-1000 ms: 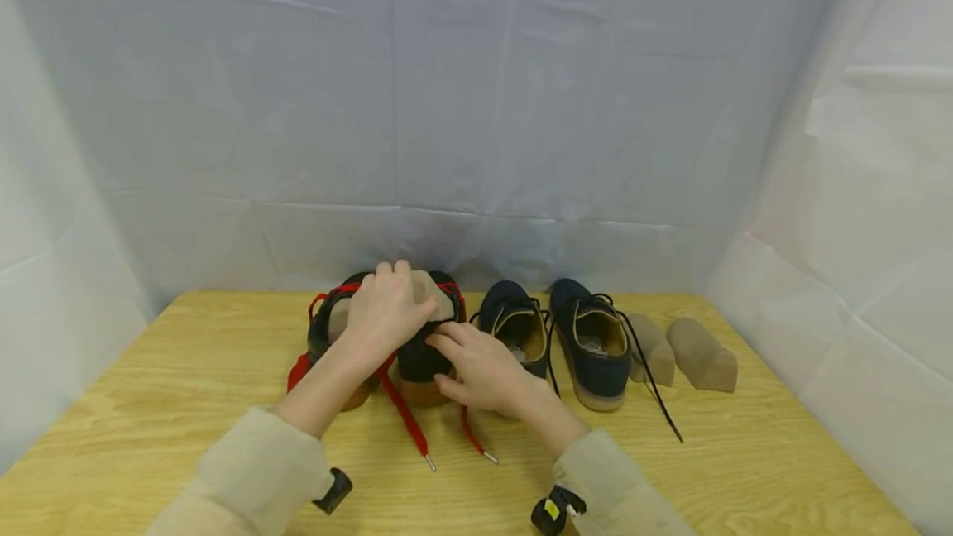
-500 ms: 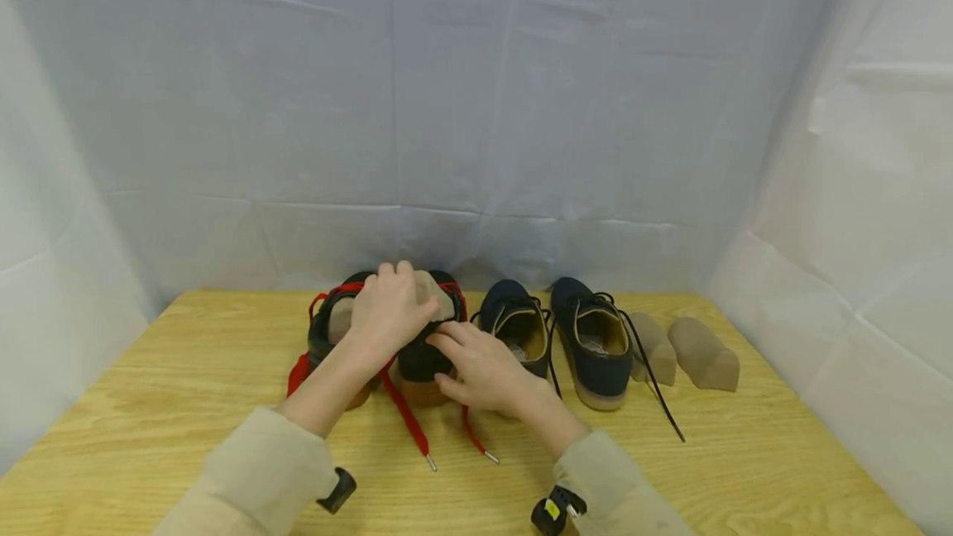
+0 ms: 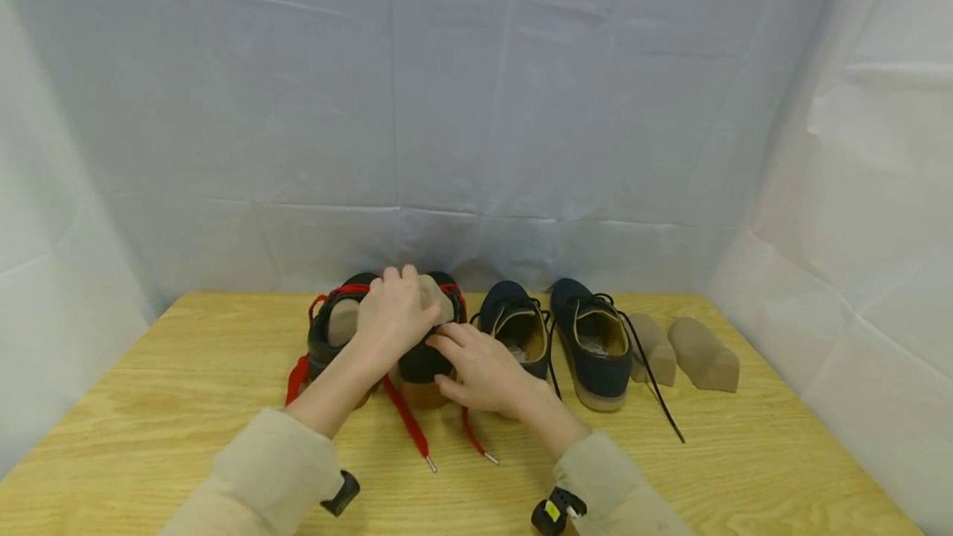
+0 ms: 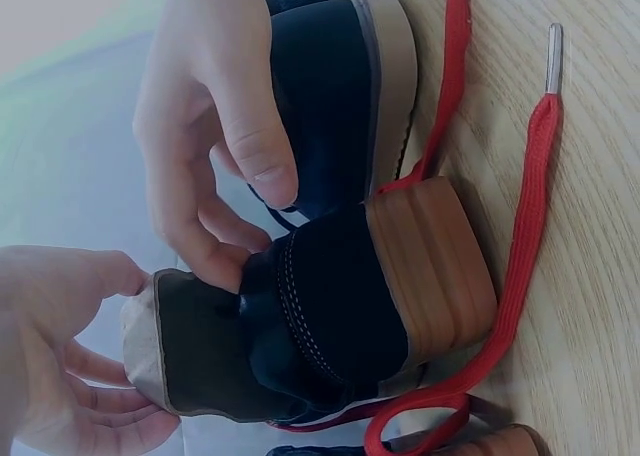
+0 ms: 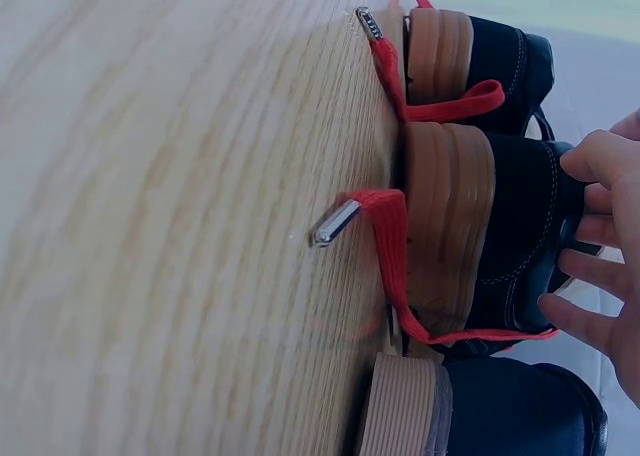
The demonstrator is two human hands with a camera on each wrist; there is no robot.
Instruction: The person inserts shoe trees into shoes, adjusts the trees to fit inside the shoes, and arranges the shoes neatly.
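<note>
Dark suede shoe (image 3: 424, 358), red laces, stacked tan heel: stood on the wooden worktop (image 3: 186, 370), gripped at the heel collar by the right hand (image 3: 480, 370), fingers curled. Beige wedge-shaped insert (image 3: 438, 298): held over the shoe opening beneath the left hand (image 3: 395, 317), fingers curled round it.

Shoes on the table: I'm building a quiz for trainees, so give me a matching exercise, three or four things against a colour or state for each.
Things:
1. red-laced shoe
2. navy shoes
3. two tan inserts
4. left hand

States:
a. lying bare on the table, right of all the shoes
b. holds a tan insert at a shoe opening
c. black laces, standing untouched
d. heel steadied by the right hand

Pairs: 1-d, 2-c, 3-a, 4-b
</note>
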